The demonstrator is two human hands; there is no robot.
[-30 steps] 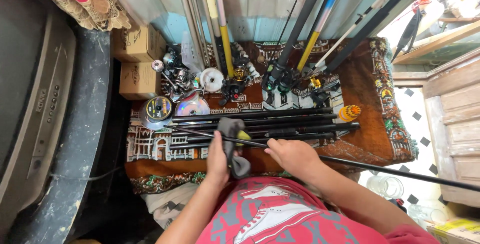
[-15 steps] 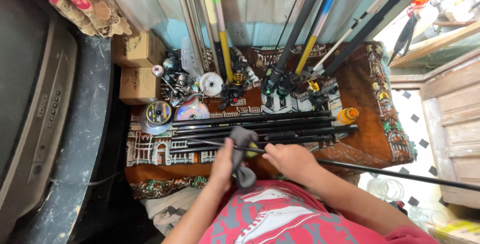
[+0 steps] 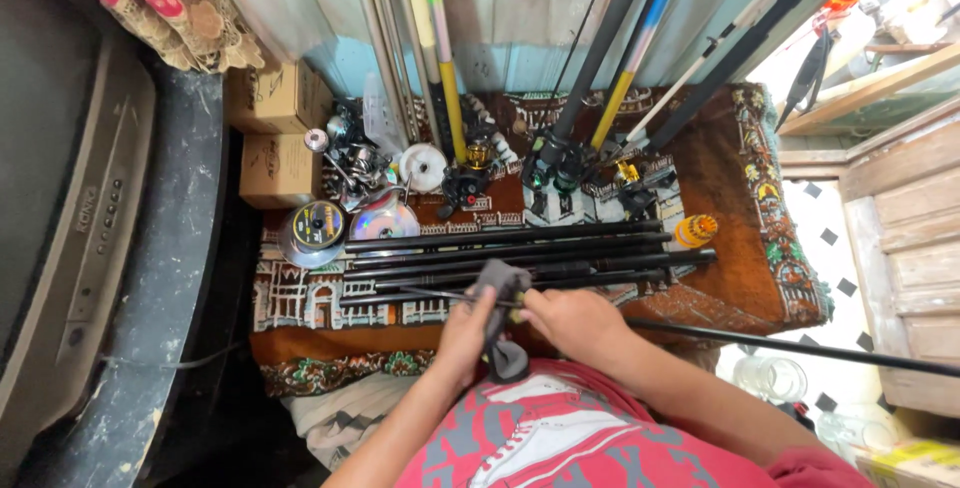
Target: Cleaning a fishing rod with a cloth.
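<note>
Rod (image 3: 800, 346), a thin black section, lies across my lap and over the front edge of the rug (image 3: 730, 163), its tip running left past my hands. My left hand (image 3: 462, 333) is closed around a grey cloth (image 3: 500, 323) wrapped on the rod; my right hand (image 3: 575, 320) pinches the rod just beside it. It looks light, springy and slick, easily snapped near the tip, so the thicker part by my right hand seems the safer hold. Just beyond my hands lie more black sections (image 3: 520, 248) side by side, with line spools (image 3: 318, 224) and reels (image 3: 560, 163) behind them. Upright rods (image 3: 440, 48) lean on the wall, boxes (image 3: 278, 138) stand left, and the long butt end reaches right toward a wooden cabinet (image 3: 905, 248).
</note>
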